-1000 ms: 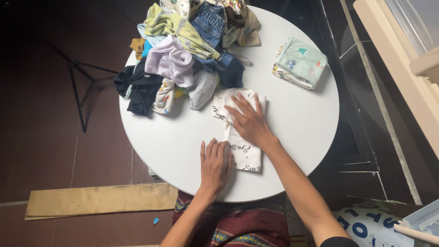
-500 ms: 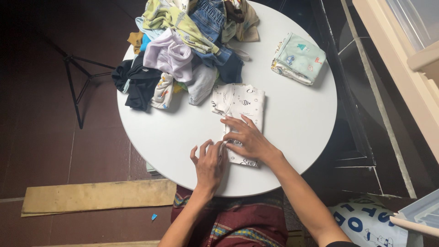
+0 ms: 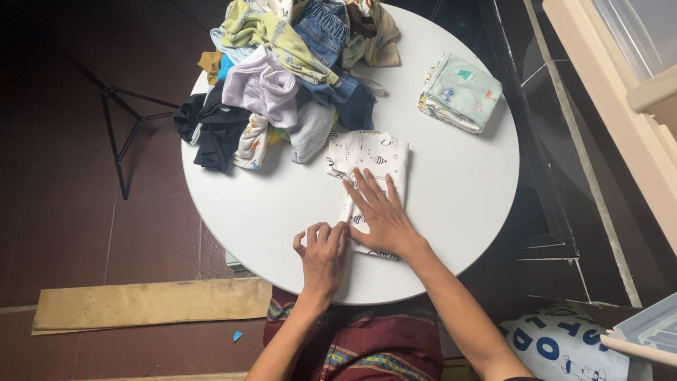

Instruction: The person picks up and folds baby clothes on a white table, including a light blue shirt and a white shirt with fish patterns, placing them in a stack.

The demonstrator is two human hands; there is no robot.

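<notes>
— Two hands on one garment, is that right?

— Yes. The right hand (image 3: 381,215) lies flat, fingers spread apart, palm down on the white printed cotton garment (image 3: 374,159), which is folded into a long strip. The left hand (image 3: 323,254) sits just beside it at the strip's near left edge, fingers curled together and touching the cloth; whether it actually pinches a fold I cannot tell.

— Where does the garment lie?

— On the round white worktop (image 3: 458,176), near the middle and towards the person's side. Its far end, with small dark fish-like prints, shows beyond the right fingertips; its near end is hidden under the right palm.

— What else is on the worktop?

— At the far left, a loose heap of unfolded clothes (image 3: 282,77): a pale lilac piece, blue denim, a yellow-green printed top, a black item hanging over the edge. The heap's nearest grey piece lies just beside the white garment's far corner. At the far right, well apart from both hands, is a neatly folded mint-green stack with small coloured prints (image 3: 462,92).

— And around the worktop?

— Dark tiled floor. A black tripod stand (image 3: 116,127) is on the left, a flat strip of brown cardboard (image 3: 151,303) lies on the floor near the person, and a white bag with blue lettering (image 3: 557,346) is at the lower right. The person's lap shows a dark red patterned cloth (image 3: 367,339).
</notes>
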